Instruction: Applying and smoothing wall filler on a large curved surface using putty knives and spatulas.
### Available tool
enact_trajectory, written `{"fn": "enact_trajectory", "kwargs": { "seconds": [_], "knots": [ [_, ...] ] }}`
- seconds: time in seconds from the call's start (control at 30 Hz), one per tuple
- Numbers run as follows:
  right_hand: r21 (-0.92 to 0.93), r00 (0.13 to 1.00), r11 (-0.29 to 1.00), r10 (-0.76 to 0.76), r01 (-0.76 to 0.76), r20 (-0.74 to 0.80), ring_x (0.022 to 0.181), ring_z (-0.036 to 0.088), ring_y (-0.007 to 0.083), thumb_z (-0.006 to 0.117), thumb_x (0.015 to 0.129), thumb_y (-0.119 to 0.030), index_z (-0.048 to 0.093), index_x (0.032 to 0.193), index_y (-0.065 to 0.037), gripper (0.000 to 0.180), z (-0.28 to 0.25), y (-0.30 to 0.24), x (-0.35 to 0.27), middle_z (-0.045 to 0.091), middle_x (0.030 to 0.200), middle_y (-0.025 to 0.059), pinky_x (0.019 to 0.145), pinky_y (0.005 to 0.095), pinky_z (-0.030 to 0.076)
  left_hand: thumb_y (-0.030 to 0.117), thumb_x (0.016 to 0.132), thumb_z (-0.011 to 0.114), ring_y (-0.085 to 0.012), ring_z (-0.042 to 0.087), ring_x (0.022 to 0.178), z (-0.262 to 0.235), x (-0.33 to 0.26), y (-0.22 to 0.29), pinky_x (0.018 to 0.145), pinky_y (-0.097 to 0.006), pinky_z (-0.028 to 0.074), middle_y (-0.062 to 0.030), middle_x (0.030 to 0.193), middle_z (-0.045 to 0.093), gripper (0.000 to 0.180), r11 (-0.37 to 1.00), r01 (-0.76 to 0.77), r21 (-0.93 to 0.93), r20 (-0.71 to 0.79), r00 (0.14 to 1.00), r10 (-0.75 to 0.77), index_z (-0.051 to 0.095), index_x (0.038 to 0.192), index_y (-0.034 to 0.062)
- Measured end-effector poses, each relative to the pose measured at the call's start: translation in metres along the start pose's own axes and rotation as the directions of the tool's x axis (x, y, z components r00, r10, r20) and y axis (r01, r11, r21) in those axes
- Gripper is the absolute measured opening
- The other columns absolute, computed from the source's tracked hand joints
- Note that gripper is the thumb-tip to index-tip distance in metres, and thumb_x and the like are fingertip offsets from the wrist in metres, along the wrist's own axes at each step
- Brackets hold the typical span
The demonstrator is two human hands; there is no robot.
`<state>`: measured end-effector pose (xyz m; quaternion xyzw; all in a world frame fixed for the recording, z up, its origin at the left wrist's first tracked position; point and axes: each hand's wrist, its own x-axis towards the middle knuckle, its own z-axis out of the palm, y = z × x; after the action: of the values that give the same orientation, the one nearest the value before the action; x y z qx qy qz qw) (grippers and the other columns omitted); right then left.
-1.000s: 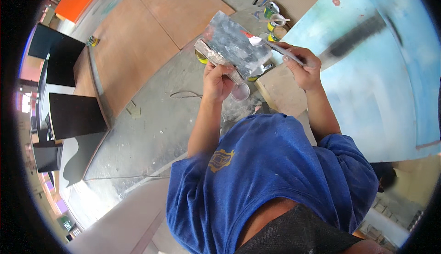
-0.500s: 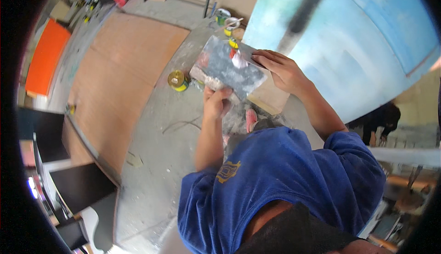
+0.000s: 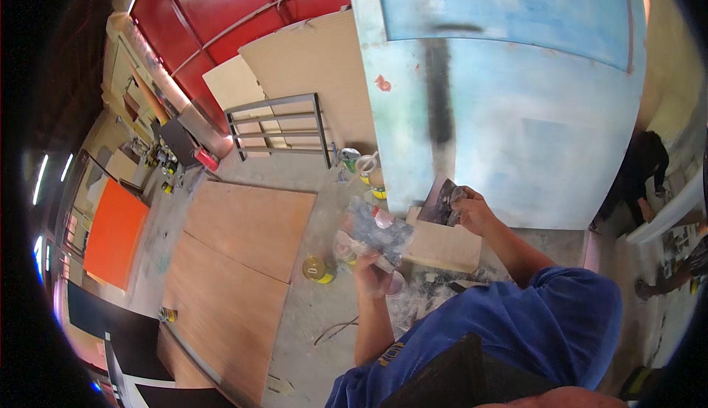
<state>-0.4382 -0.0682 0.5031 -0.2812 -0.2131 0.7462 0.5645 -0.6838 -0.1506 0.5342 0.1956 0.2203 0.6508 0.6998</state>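
Observation:
My left hand (image 3: pixel 374 279) is closed around the underside of a grey putty-smeared mixing board (image 3: pixel 361 222), held flat at waist height. A small dab of white and reddish filler (image 3: pixel 383 218) sits on top of it. My right hand (image 3: pixel 473 210) grips a thin, flat, dark rectangular spreader (image 3: pixel 438 200) by its right end, apart from the board and to its right. Beyond the hands stands a large light-blue panel (image 3: pixel 509 165) with a dark grey vertical streak and a small reddish patch.
A yellow-sided can (image 3: pixel 318 269) stands on the floor left of the board; a green can (image 3: pixel 349 158) and others stand beyond. Brown sheets (image 3: pixel 236 268) lie at left. A pale block (image 3: pixel 442 247) stands below the panel. Another person (image 3: pixel 640 179) bends over at right.
My view has tilted up toward the blue panel. My right hand has drawn the spreader away from the board, to the right. The board stays in my left hand.

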Motion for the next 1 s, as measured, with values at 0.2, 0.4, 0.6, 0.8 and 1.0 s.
{"fn": "enact_trajectory", "kwargs": {
  "seconds": [0.2, 0.4, 0.6, 0.8, 1.0],
  "knots": [
    [-0.253, 0.986, 0.959, -0.152, 0.132, -0.063, 0.077, 0.058, 0.0163, 0.054, 0.067, 0.012, 0.051, 0.096, -0.005, 0.034, -0.078, -0.065, 0.004, 0.057, 0.087, 0.0058, 0.066, 0.0314, 0.049, 0.007, 0.066, 0.050, -0.0260, 0.056, 0.088, 0.059, 0.034, -0.072, 0.070, -0.037, 0.049, -0.0110, 0.103, 0.053, 0.051, 0.996, 0.022, 0.092, -0.021, 1.000, -0.020, 0.038, 0.115, 0.0007],
    [-0.869, 0.917, 0.331, -0.285, 0.369, 0.280, 0.085, 0.054, 0.0126, 0.052, 0.075, 0.006, 0.054, 0.101, -0.003, 0.028, -0.077, -0.167, -0.008, 0.057, 0.092, 0.0054, 0.074, 0.0258, 0.044, 0.003, 0.067, 0.049, -0.0215, 0.057, 0.082, 0.099, 0.072, -0.107, 0.070, -0.034, 0.049, -0.0073, 0.090, 0.056, 0.041, 0.952, 0.045, 0.302, -0.151, 0.988, 0.002, 0.043, 0.107, 0.0013],
    [-0.521, 0.499, -0.474, -0.182, 0.710, 0.847, 0.094, 0.053, 0.0242, 0.051, 0.064, 0.009, 0.060, 0.095, -0.009, 0.037, -0.018, -0.232, -0.043, 0.057, 0.101, 0.0056, 0.082, 0.0333, 0.042, 0.001, 0.068, 0.042, -0.0248, 0.055, 0.088, 0.156, 0.081, -0.121, 0.069, -0.033, 0.049, -0.0133, 0.103, 0.052, 0.047, 0.954, -0.077, 0.291, 0.019, 0.997, 0.075, 0.036, 0.114, -0.0023],
    [-0.281, 0.497, -0.728, 0.094, 0.625, 0.863, 0.103, 0.049, 0.0195, 0.055, 0.065, -0.002, 0.061, 0.092, -0.012, 0.029, 0.004, -0.212, -0.063, 0.056, 0.106, 0.0020, 0.089, 0.0356, 0.038, -0.001, 0.067, 0.042, -0.0251, 0.056, 0.089, 0.138, 0.073, -0.127, 0.076, -0.033, 0.047, -0.0146, 0.101, 0.053, 0.044, 0.923, -0.084, 0.376, 0.115, 0.992, 0.043, 0.039, 0.111, -0.0038],
    [-0.210, 0.520, -0.789, 0.157, 0.578, 0.840, 0.104, 0.049, 0.0184, 0.054, 0.066, -0.002, 0.060, 0.093, -0.013, 0.030, 0.030, -0.203, -0.076, 0.057, 0.105, 0.0003, 0.092, 0.0354, 0.035, -0.004, 0.067, 0.046, -0.0173, 0.052, 0.093, 0.126, 0.059, -0.120, 0.082, -0.028, 0.040, -0.0092, 0.102, 0.053, 0.043, 0.927, -0.055, 0.370, 0.189, 0.982, -0.018, 0.042, 0.110, -0.0033]
  ]
}}
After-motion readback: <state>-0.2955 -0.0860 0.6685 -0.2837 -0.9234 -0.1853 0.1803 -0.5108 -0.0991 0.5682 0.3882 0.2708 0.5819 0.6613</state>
